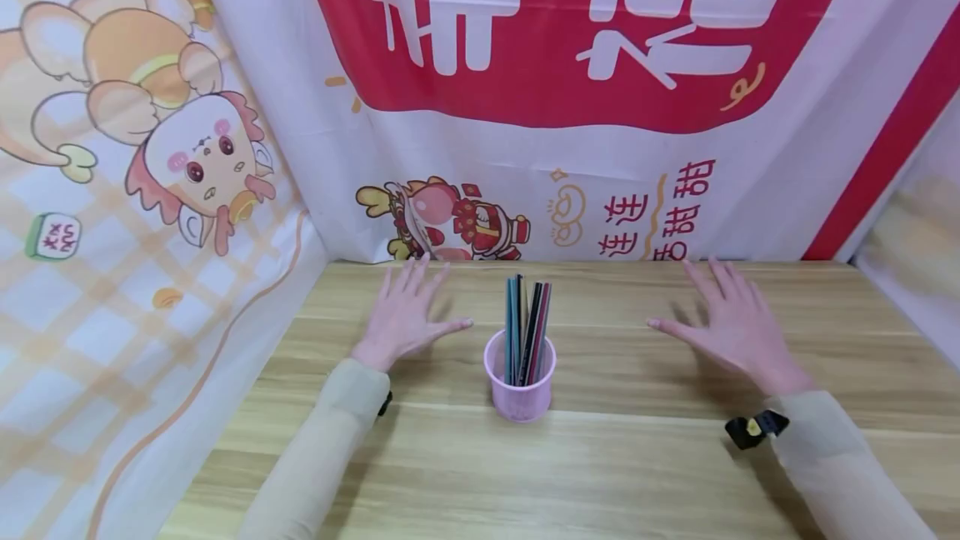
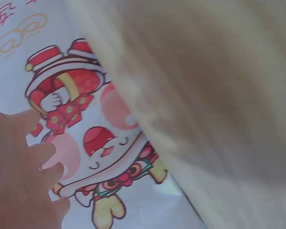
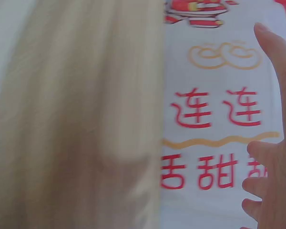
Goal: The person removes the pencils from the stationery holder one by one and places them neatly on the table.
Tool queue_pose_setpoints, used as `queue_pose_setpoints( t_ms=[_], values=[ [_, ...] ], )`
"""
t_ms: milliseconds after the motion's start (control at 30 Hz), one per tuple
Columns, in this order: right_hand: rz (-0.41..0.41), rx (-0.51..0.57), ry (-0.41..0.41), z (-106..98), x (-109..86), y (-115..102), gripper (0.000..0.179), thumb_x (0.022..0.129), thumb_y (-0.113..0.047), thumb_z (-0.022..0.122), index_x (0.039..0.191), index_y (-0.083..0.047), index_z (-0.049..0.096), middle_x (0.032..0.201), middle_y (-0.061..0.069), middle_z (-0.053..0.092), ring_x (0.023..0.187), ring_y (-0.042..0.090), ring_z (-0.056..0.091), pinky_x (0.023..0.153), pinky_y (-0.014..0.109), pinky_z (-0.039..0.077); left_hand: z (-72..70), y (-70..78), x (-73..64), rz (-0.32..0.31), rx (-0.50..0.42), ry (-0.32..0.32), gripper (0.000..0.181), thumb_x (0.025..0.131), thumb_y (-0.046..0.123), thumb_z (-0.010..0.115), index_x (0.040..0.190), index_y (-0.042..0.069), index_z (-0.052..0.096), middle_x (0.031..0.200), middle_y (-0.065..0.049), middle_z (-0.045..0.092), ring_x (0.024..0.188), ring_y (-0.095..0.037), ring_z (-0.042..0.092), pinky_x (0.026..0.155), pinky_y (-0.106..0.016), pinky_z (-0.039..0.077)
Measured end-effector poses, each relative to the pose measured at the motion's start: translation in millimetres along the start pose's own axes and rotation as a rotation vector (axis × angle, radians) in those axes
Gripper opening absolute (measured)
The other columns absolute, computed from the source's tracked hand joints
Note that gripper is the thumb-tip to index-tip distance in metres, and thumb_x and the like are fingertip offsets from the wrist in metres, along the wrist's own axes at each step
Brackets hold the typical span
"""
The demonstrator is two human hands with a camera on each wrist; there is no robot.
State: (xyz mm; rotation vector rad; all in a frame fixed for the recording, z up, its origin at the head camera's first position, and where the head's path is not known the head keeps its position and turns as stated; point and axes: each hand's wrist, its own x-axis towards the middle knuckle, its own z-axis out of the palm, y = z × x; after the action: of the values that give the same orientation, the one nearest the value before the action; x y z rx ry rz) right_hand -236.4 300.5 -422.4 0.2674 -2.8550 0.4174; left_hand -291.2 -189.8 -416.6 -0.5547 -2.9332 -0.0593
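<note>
A pink plastic cup (image 1: 523,403) stands upright on the wooden table, between the two hands and apart from both. Several thin pencils (image 1: 527,332), blue, black and dark red, lean inside it. To its left, the left hand (image 1: 405,311) is spread with straight fingers and holds nothing; its fingers also show in the left wrist view, the hand (image 2: 24,167) at the left edge. On the cup's other side, the right hand (image 1: 731,319) is spread likewise, thumb toward the cup, with nothing in it. The right wrist view catches that hand (image 3: 276,162) along its right edge.
The wooden table (image 1: 600,473) ends at a white printed cloth (image 1: 540,157) hanging behind it, with red lettering and cartoon figures. A checked cartoon cloth (image 1: 97,298) borders the left side. A black strap device (image 1: 756,428) sits on the right wrist.
</note>
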Motion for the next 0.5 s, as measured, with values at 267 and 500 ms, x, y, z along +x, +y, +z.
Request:
queue_pose_setpoints(
  t_ms=[267,500],
  values=[
    [0.066,0.194,0.042,-28,4.4,-28,0.109,0.086,-0.069,0.067,0.164,-0.014,0.015,0.167,0.021,0.01,0.147,0.051,0.016,0.105,0.082,0.019,-20.2,11.8,0.2,-0.016,-0.318,0.056,0.105,0.088,0.082,0.047,0.164,0.019,0.012,0.168,-0.005,0.012,0.153,-0.03,0.014,0.123,-0.054,0.007],
    [0.098,0.387,0.06,-42,0.7,-63,0.099,0.085,-0.062,0.074,0.161,-0.016,0.031,0.167,0.011,0.022,0.148,0.043,0.022,0.107,0.078,0.024,-25.8,43.0,-19.4,-0.036,-0.783,0.054,0.095,0.081,0.059,0.079,0.158,0.026,0.035,0.162,-0.001,0.034,0.147,-0.031,0.03,0.114,-0.068,0.025]
  ],
)
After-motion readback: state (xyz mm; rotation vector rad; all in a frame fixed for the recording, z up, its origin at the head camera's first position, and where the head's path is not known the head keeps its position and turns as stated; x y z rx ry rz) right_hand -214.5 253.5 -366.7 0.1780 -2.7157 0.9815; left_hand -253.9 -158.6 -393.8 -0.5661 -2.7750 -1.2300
